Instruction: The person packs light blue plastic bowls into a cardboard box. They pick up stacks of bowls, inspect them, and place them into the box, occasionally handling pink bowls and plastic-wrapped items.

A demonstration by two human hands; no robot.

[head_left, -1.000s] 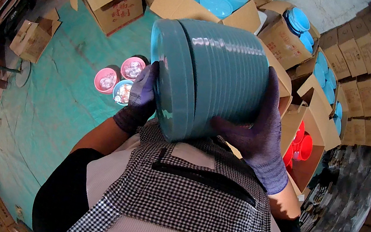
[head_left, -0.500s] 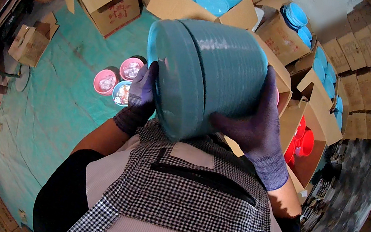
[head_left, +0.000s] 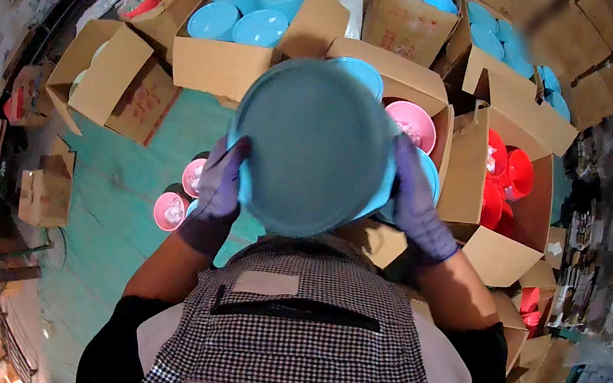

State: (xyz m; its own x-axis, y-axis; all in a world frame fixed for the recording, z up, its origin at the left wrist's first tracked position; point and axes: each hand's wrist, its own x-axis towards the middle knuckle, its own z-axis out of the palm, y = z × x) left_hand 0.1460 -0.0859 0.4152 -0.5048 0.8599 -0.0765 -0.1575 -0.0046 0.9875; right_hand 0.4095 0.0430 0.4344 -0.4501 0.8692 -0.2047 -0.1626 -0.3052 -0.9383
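Note:
Between my two gloved hands is a stack of nested blue plastic buckets (head_left: 314,148), tilted so that one round, shaded end faces me. My left hand (head_left: 220,180) grips its left side, the thumb at the edge of the round face. On the opposite side, my right hand (head_left: 421,203) presses against the stack, with part of its fingers hidden. Just beyond the stack stands an open carton (head_left: 446,146) holding a pink bucket (head_left: 415,122) and blue buckets, one of them a light blue bucket (head_left: 361,75) partly covered by the stack.
An open carton of blue buckets (head_left: 217,67) stands ahead to the left. At the right, another carton (head_left: 504,255) holds red buckets (head_left: 520,173). Small pink buckets (head_left: 171,210) with clear wrapping inside sit on the green floor sheet (head_left: 101,237). More cartons line the back.
The stack has turned from showing its ribbed side to showing a round end. My view has shifted right and ahead, bringing the carton with pink and blue buckets into sight.

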